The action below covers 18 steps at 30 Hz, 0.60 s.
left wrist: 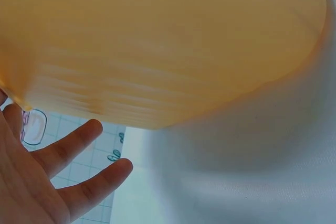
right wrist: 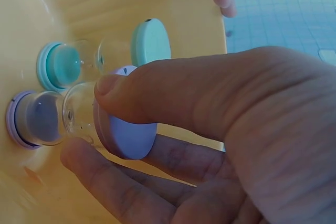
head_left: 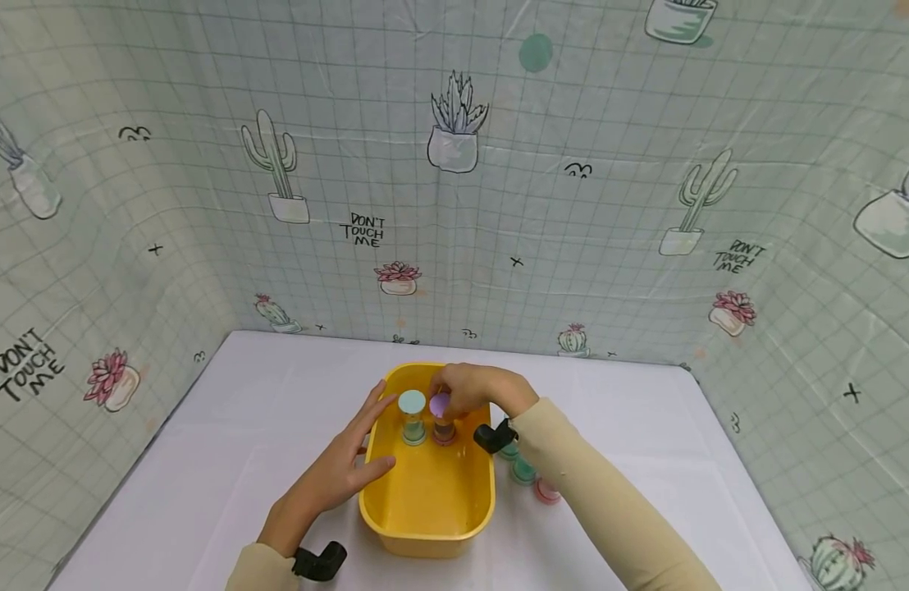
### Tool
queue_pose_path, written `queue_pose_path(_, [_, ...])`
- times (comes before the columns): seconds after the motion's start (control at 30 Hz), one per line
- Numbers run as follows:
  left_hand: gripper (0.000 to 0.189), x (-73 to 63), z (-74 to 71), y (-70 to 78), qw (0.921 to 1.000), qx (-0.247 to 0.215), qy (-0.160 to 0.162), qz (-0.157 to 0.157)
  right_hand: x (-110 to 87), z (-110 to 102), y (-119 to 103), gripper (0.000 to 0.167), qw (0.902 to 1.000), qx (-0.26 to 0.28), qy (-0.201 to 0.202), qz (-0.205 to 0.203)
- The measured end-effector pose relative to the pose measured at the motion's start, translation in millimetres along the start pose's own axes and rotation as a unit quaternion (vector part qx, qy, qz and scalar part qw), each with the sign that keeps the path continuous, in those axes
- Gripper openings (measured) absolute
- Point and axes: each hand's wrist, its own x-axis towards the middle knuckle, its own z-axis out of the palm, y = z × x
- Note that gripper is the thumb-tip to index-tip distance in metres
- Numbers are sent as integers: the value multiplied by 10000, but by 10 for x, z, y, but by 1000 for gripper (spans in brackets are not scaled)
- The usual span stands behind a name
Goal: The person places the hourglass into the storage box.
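Note:
A yellow tub stands on the white table. Inside it, at the far end, stand a teal-capped hourglass and a purple-capped hourglass, side by side. My right hand pinches the purple hourglass by its top cap, thumb on one side and fingers on the other. The teal hourglass stands free beside it. My left hand rests with straight fingers against the tub's left rim. In the left wrist view the tub's wall fills the frame above my left hand's spread fingers.
More small hourglasses, a green one and a pink one, stand on the table right of the tub, partly hidden by my right forearm. Cactus-print sheeting walls the table on three sides. A white cloth covers the table.

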Motion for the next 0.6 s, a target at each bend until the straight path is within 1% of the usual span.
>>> queue_pose_path(0.2, [74, 8, 6, 1, 10000, 4, 12, -12, -10, 3, -9, 38, 9999, -26, 23, 132])
queue_pose_path(0.33, [74, 8, 9, 1, 10000, -12, 23, 13, -34, -2, -23, 35, 9998, 12, 57, 168])
queue_pose_path(0.47, [74, 8, 10, -2, 10000, -7, 12, 25, -63, -21, -40, 32, 9997, -49, 94, 206])
queue_pose_path(0.6, [73, 7, 11, -5, 10000, -18, 6, 25, -88, -45, -51, 34, 9995, -203, 165, 187])
